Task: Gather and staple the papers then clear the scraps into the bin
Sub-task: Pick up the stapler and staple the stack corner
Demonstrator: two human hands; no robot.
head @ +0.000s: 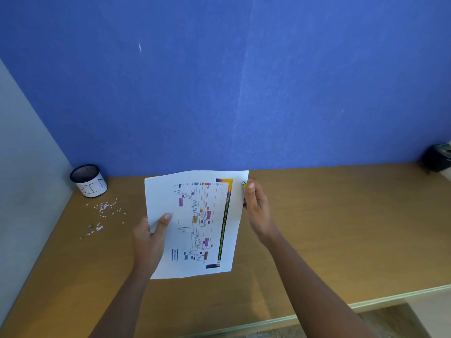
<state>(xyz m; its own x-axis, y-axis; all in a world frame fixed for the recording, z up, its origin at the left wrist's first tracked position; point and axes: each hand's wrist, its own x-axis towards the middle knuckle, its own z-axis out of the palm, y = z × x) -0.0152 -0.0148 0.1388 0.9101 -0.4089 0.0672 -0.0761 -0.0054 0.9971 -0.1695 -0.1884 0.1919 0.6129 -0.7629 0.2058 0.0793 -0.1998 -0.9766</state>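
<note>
Pinching papers (195,215) at left edge with left hand (150,237), thumb on top, above table (341,228). Gripping green stapler (244,184), mostly hidden, in curled right hand (256,208) at far right corner. Far left: scraps (105,211) strewn beside bin (89,181).

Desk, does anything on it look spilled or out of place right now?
Yes. Small white scraps lie scattered on the desk in front of the bin, outside it. The papers, held by the left hand, look squared up; the right hand grips a stapler at their corner.
</note>
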